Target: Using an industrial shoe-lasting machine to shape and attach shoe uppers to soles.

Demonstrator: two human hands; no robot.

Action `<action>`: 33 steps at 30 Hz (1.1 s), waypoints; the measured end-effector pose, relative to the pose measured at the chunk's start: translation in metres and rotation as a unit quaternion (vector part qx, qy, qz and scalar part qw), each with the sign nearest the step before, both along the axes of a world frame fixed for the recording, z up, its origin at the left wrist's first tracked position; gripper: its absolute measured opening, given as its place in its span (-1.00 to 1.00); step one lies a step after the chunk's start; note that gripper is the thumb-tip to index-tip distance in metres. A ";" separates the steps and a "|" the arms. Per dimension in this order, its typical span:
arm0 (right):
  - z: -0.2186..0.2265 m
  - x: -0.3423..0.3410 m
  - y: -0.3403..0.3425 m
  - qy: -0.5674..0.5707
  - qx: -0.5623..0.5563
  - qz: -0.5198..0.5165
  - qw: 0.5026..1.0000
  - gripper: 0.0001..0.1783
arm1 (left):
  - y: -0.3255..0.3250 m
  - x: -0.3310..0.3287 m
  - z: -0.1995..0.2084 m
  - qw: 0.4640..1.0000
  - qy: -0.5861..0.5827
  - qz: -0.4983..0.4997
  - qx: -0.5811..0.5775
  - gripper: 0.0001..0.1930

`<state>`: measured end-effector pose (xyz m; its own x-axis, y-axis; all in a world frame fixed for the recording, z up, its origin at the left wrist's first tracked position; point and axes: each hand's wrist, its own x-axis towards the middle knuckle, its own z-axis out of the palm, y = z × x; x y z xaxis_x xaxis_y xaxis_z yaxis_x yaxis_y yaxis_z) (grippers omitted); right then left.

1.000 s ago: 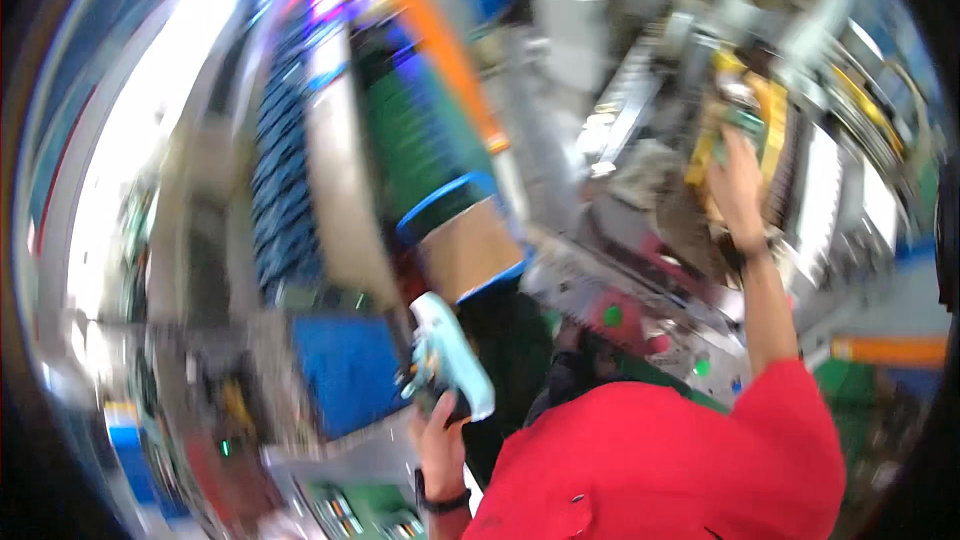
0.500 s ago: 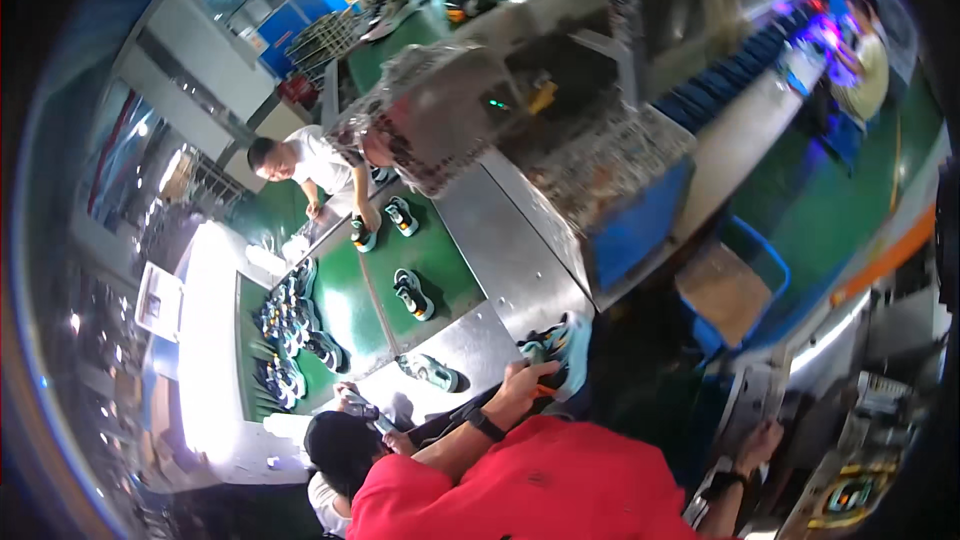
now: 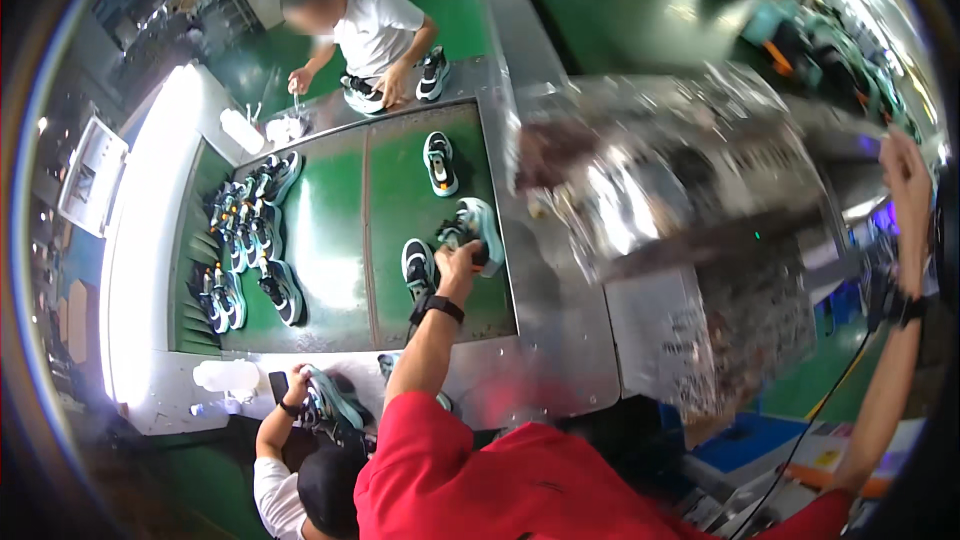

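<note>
My left hand (image 3: pixel 458 265) is closed on a black and light-blue sneaker (image 3: pixel 483 230) at the right side of the green work surface (image 3: pixel 335 300). Just left of it stands another dark sneaker (image 3: pixel 417 268) with a pale sole. Farther back on the same surface is a third dark sneaker (image 3: pixel 440 162). My right hand (image 3: pixel 905 180) is raised at the far right, away from the shoes, with its fingers extended and nothing visible in them. It is nearest to the plastic-covered equipment (image 3: pixel 690 190).
Several sneakers (image 3: pixel 245 225) stand at the left of the surface, beside a bright light panel (image 3: pixel 150 270). Across the table, a person in a white shirt (image 3: pixel 380 25) handles a shoe. Another person in a black cap (image 3: pixel 335 490) holds a shoe at the near left.
My left hand has carried the sneaker from the metal edge onto the green surface. My right hand has risen at the far right. The view has turned, bringing the green surface closer.
</note>
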<state>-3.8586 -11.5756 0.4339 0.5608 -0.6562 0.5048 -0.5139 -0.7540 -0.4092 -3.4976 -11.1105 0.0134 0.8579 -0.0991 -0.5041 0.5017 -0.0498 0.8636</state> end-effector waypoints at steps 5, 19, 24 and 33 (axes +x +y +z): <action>0.048 0.141 -0.135 0.123 0.006 -0.076 0.990 -0.35 | -0.001 0.136 -0.053 0.993 -0.065 0.057 0.077 -0.47; 0.037 0.211 -0.090 0.003 0.394 -0.012 0.919 -0.40 | -0.106 0.258 -0.105 0.840 -0.269 -0.110 0.459 -0.27; 0.026 0.210 -0.058 -0.033 0.132 0.066 0.989 -0.47 | -0.041 0.208 -0.164 0.763 -0.476 -0.087 0.429 -0.52; 0.111 0.089 0.118 -0.044 -0.286 0.003 0.957 0.06 | 0.038 -0.037 -0.118 0.807 -0.310 -0.191 0.465 -0.04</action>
